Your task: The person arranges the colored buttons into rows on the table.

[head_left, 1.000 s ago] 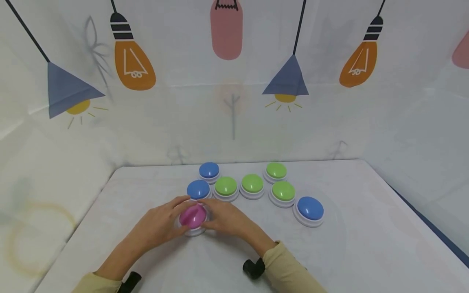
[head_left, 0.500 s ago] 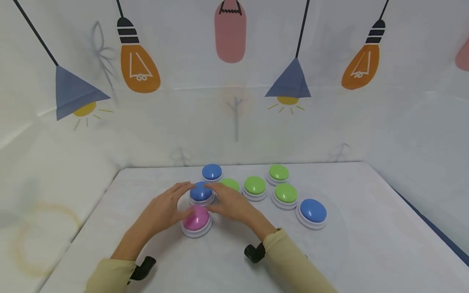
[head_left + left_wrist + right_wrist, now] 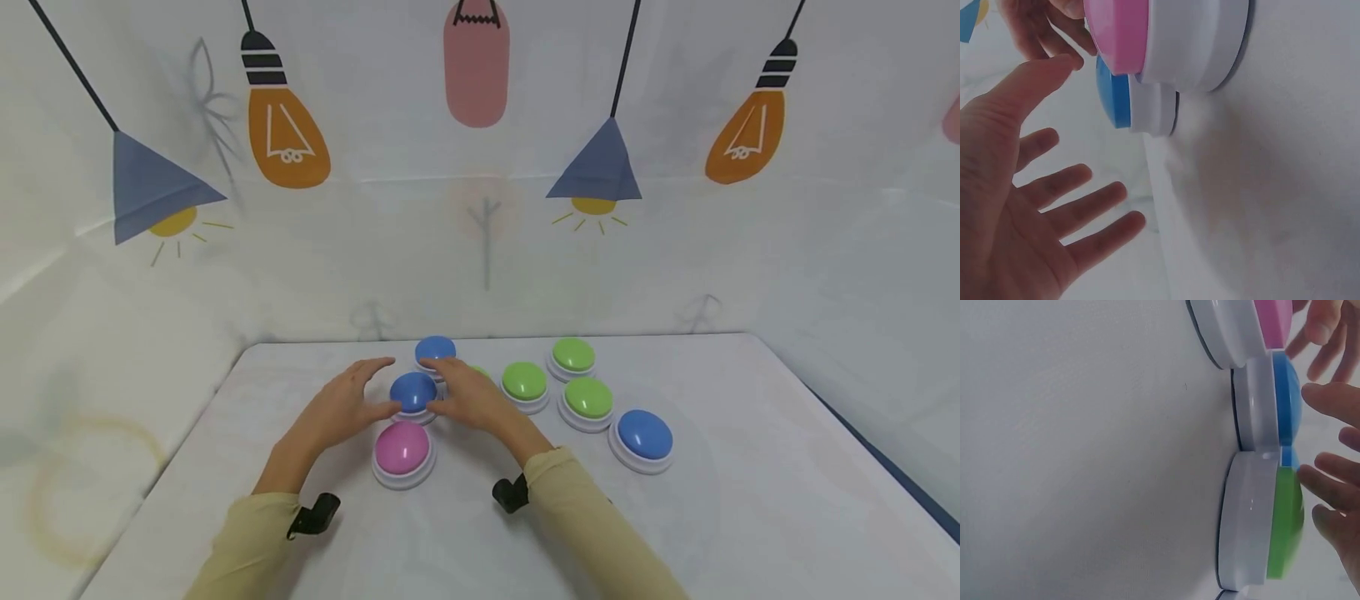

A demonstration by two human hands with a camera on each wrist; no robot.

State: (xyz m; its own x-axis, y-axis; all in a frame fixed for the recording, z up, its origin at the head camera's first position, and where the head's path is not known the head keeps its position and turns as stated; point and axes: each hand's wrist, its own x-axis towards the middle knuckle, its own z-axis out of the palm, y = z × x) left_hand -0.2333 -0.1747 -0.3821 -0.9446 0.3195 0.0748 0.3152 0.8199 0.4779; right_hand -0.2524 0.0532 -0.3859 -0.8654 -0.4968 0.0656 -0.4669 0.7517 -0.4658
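Observation:
My left hand [image 3: 337, 408] and right hand [image 3: 472, 396] hover on either side of a blue push button [image 3: 412, 392] with a white base. Their fingers are spread and curve loosely; the thumb tips sit near its front edge. In the left wrist view the left hand [image 3: 1004, 219] holds nothing and is apart from the pink push button [image 3: 1119, 34] and the blue one [image 3: 1113, 94]. The right wrist view has the right hand [image 3: 1335, 475] beside the blue dome [image 3: 1288, 400] and a green push button [image 3: 1285, 525]. Nearest the body stands the pink button [image 3: 402, 450].
Behind is another blue button [image 3: 435, 347], partly covered by the right hand, which also hides most of a green one [image 3: 481, 372]. To the right stand green buttons [image 3: 524, 381] and a blue one [image 3: 646, 435]. A white patterned sheet [image 3: 375, 250] rises behind the white table [image 3: 750, 500].
Both hands have left the pink button and moved away from the body, up to the blue button behind it. The buttons keep their places; the camera view has shifted slightly.

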